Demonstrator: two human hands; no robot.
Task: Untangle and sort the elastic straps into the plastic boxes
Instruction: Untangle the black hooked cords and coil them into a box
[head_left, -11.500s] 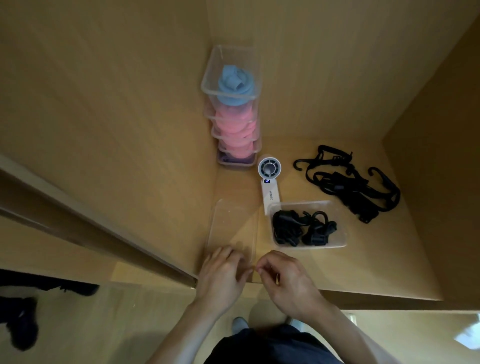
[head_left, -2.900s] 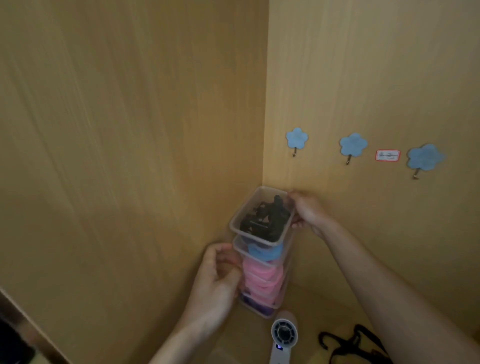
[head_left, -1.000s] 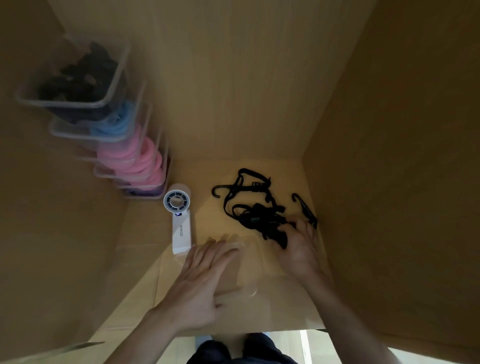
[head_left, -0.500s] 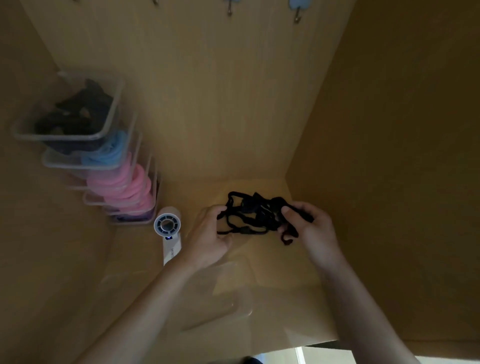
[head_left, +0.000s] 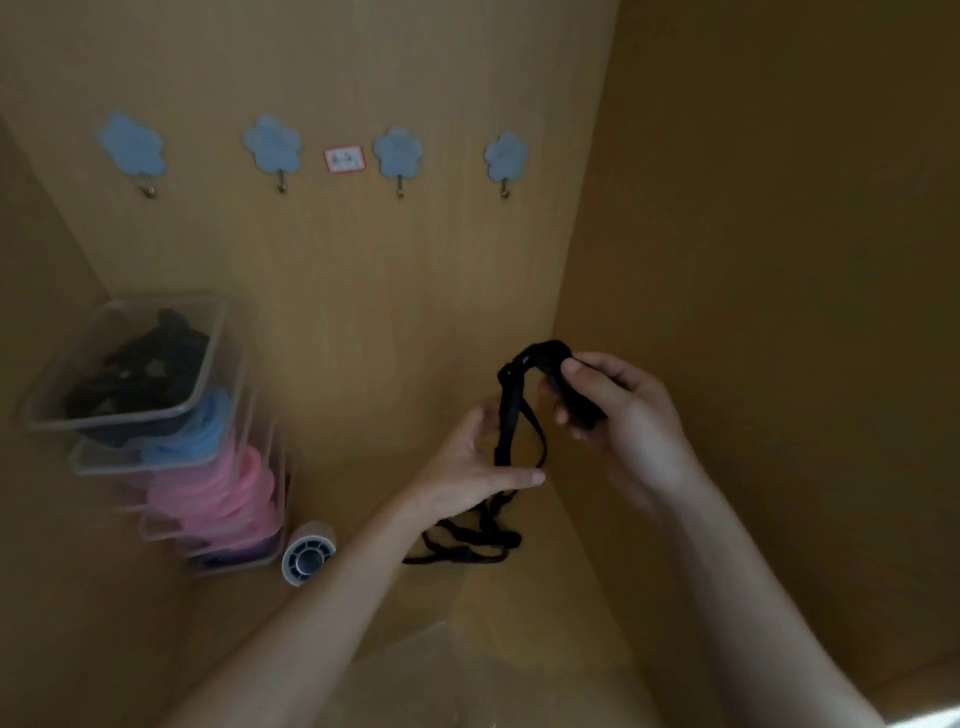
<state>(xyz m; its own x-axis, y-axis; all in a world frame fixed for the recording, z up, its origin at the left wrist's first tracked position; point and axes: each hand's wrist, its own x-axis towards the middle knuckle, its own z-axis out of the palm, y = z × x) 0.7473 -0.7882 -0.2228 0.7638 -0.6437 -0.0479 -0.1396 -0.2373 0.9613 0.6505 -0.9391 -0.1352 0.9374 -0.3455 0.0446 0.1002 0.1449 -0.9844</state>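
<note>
**Right of the box stack (head_left: 156, 431): one tangle left**

You are holding the black straps (head_left: 506, 421) up right of that stack. Your right hand (head_left: 623, 421) is gripping the bunched top and your left hand (head_left: 467, 467) is pinching the hanging lengths, with the ends trailing below. Black, blue and pink are already sitting sorted. This tangle is waiting for the clear box (head_left: 400, 649) nearer you.

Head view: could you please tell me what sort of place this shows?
Probably the inside of a wooden wardrobe or cupboard: wood walls meet in corners, flower hooks line the back wall, and stacked boxes stand in the left corner.
</note>
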